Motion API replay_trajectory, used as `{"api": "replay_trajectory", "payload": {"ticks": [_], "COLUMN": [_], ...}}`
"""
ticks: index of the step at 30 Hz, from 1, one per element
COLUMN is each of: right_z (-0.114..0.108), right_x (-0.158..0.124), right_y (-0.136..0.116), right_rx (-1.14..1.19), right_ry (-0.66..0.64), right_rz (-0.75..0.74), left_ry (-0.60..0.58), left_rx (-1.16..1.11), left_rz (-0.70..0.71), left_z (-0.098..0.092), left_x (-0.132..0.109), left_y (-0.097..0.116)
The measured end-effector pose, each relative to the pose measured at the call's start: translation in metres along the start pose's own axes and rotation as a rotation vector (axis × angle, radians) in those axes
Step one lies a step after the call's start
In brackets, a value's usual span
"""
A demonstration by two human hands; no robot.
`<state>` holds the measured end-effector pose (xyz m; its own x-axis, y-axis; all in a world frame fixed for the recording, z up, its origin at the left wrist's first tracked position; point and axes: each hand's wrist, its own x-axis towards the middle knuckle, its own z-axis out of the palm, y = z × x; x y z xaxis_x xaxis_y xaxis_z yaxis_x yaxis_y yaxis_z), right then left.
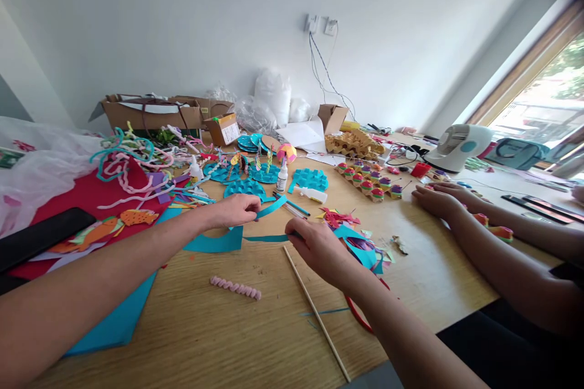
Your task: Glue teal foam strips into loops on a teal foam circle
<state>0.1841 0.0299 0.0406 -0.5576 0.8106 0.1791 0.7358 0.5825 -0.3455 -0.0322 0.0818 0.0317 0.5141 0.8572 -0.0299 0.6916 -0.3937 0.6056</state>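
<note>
My left hand (238,210) is closed on a short blue paper strip (272,206) that slants up to the right. My right hand (314,249) pinches the right end of a longer, thin blue strip (267,238), which stretches left just above the table. A blue paper piece with a curved cut edge (219,241) lies below my left hand. Nearer to me are a pink twisted pipe cleaner (235,287) and a thin wooden stick (314,310). Beside my right hand, blue and coloured paper scraps (360,246) cover red-handled scissors (360,315).
Another person's hands (435,200) rest on the table (424,273) at the right, near painted egg-carton cups (365,182). A glue bottle (282,177) stands at the centre. Pipe cleaners (128,164) heap at the left, and cardboard boxes (150,115) line the wall. A white fan (458,147) is at the right.
</note>
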Motion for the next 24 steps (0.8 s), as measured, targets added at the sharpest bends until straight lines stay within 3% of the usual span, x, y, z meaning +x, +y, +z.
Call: {"api": "replay_trajectory", "payload": {"ticks": [6, 11, 18, 22, 24], "right_z": [-0.003, -0.001, -0.001, -0.011, -0.015], "right_x": [0.007, 0.015, 0.019, 0.014, 0.013], "right_y": [0.014, 0.029, 0.045, 0.041, 0.036], "right_rx": [0.165, 0.275, 0.203, 0.025, -0.057], "right_ry": [0.184, 0.249, 0.266, 0.322, 0.246], "right_rz": [0.094, 0.206, 0.217, 0.035, -0.065], "left_ry": [-0.217, -0.265, -0.249, -0.139, -0.074], "left_rx": [-0.361, -0.437, -0.181, 0.111, 0.249], "left_rz": [0.012, 0.015, 0.054, 0.116, 0.166], "left_z": [0.006, 0.002, -0.006, -0.008, -0.007], "left_x": [-0.006, -0.008, 0.007, 0.019, 0.024], "left_y": [0.010, 0.013, 0.023, 0.032, 0.037]}}
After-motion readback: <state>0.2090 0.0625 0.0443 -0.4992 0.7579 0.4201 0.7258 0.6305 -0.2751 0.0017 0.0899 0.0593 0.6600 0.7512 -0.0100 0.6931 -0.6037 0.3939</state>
